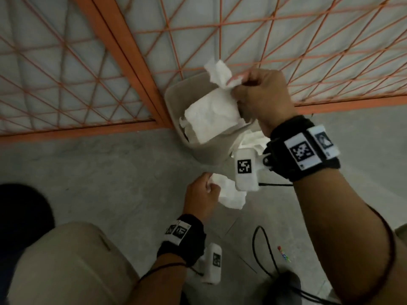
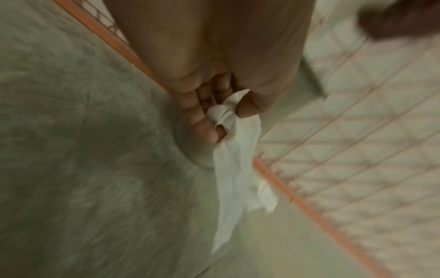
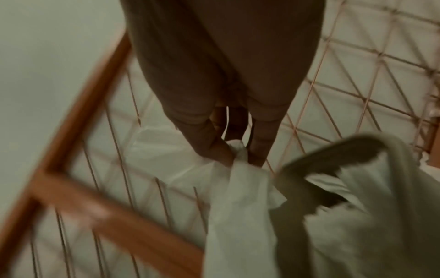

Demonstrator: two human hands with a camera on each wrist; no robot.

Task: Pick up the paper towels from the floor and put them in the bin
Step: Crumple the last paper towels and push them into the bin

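Your right hand [image 1: 262, 100] is over the bin [image 1: 174, 100], thumb and fingers pinched together on a crumpled white paper towel [image 1: 219, 74] — thin, soft stuff, creased into limp folds that stick up and out past your knuckles. From the right wrist view the same towel [image 3: 238, 197] hangs down from your fingertips [image 3: 221, 152] in a loose, wrinkled drape, right beside the bin's rounded rim [image 3: 333, 150].

The bin is a small beige plastic tub with smooth walls and rounded corners, standing on the floor against the base of an orange metal frame [image 1: 123, 40] filled with thin diagonal wire mesh. Inside it lie more white towels [image 1: 209, 117], one a broad, flatter sheet on top of rumpled ones.

Your left hand [image 1: 201, 194] is lower, near the floor in front of the bin, fingers curled and pinching a second crumpled towel [image 1: 231, 194]. In the left wrist view it [image 2: 235, 169] trails down from between thumb and fingertips [image 2: 207, 131] as a long, twisted strip with a ragged end.

Another scrunched towel [image 1: 253, 139] lies on the floor just beside the bin's right wall. The floor [image 1: 99, 172] is dull grey concrete — mottled and matte.
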